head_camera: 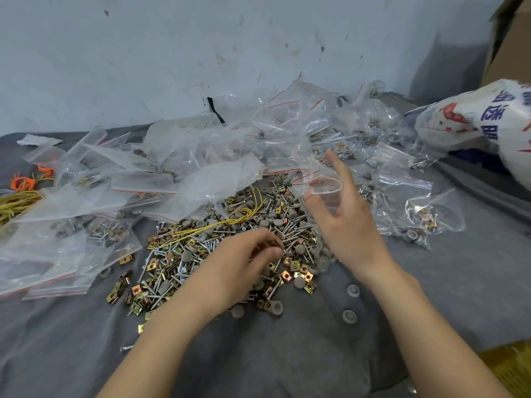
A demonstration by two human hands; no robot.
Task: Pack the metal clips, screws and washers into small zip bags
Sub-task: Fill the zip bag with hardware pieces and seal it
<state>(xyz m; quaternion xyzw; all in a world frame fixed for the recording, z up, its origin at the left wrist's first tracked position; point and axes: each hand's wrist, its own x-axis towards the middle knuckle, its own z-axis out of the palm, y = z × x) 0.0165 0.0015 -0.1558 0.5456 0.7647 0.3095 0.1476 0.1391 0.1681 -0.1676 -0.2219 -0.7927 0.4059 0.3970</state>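
The left hand [247, 261] is working low in the centre of the frame, fingers curling down into the heap [201, 262] of hardware, thumb and fingertips pinching together on small pieces. Which piece exactly is too small to tell. Just right of centre, the right hand [344, 222] is holding up a clear zip bag [309, 156] by its mouth, thumb and curled fingers gripping the rim so it is gaping open, with the index finger sticking straight up behind the plastic.

The heap is lying on a grey cloth [287, 354] and mixing gold-coloured metal clips [287, 275], silver screws [161, 285] and round grey washers [300, 281], with yellow wires [215, 225] trailing across its top.

Filled bags [71, 225] are piling up at the left edge of the heap, and more bags [416, 214] are lying at the right. Orange ties [23, 182] are sitting at the far left. A printed plastic sack [488, 119] is bulging in at the upper right, below a cardboard box [511, 38] in the corner.
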